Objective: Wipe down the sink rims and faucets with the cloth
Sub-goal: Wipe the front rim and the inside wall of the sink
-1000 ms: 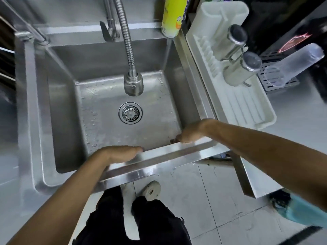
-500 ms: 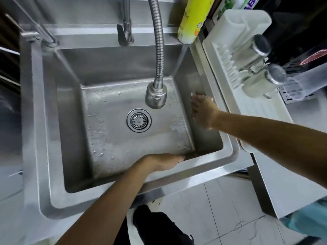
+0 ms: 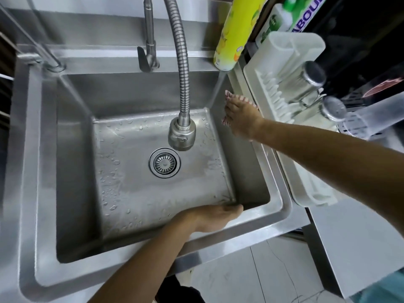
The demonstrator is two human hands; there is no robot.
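A steel sink point(image 3: 28, 171) fills the view, with a wet basin and a round drain point(image 3: 164, 162). A flexible hose faucet point(image 3: 181, 132) hangs over the basin, and a lever tap point(image 3: 148, 55) stands on the back rim. My right hand point(image 3: 242, 119) presses a red-and-white striped cloth point(image 3: 239, 97) flat against the right rim, far end. The cloth is mostly hidden under the hand. My left hand point(image 3: 209, 217) rests on the front rim, fingers together and curled over the inner edge, holding nothing else.
A yellow spray can point(image 3: 234, 36) stands at the sink's back right corner. A white dish rack point(image 3: 282, 101) with two steel cups point(image 3: 306, 82) lies right of the sink. A clear plastic cup point(image 3: 371, 119) lies further right. Tiled floor shows below the front rim.
My right hand has slid with the cloth from the front rim's right end up along the right rim toward the back. My left hand has shifted right along the front rim.
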